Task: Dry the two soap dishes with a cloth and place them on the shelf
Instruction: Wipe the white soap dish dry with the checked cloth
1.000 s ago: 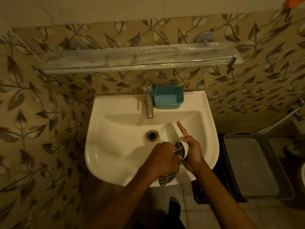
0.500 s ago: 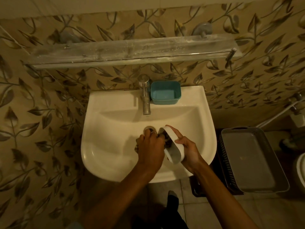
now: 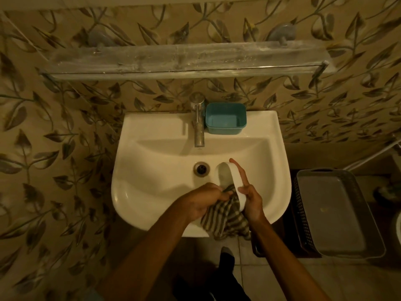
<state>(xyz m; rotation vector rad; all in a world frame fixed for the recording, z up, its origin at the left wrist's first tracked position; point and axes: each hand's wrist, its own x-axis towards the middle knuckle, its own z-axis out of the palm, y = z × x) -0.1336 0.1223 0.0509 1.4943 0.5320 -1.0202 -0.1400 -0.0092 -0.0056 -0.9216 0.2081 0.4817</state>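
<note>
While my right hand (image 3: 251,198) grips the white soap dish (image 3: 231,183) by its rim over the sink (image 3: 152,153), my left hand (image 3: 206,199) clenches the soft striped cloth (image 3: 225,216); stiff, light, probably slippery wet.

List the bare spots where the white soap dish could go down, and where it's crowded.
The shelf is bare along its whole length between its two wall mounts. The sink ledge left of the tap is free; right of the tap the teal soap dish fills it. The basin front is crowded by the left hand, cloth, white soap dish and right hand.
</note>
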